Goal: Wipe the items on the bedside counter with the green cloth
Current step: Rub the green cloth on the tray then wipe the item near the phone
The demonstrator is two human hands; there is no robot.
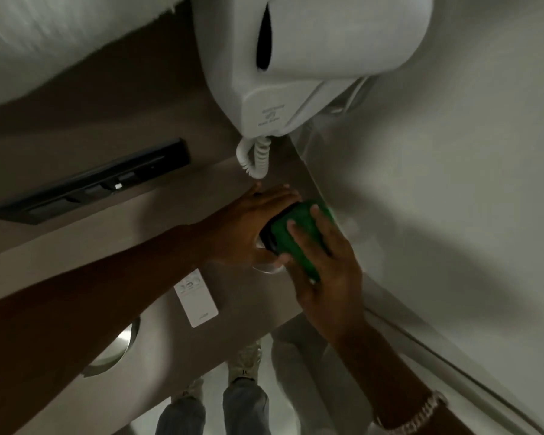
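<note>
On the brown counter (157,240), close to the white wall, my left hand (245,227) grips a dark object (266,237) from its left side. A clear round base or rim (269,269) shows under it; what the object is I cannot tell. My right hand (324,268) presses the green cloth (299,240) flat against the object's top and right side, fingers spread over the cloth. Most of the dark object is hidden by the cloth and both hands.
A white wall-mounted dryer (296,58) with a coiled cord (255,158) hangs just above the hands. A white remote (197,299) lies on the counter near the front edge. A dark switch panel (91,183) sits at left, a metal round fitting (117,346) at lower left.
</note>
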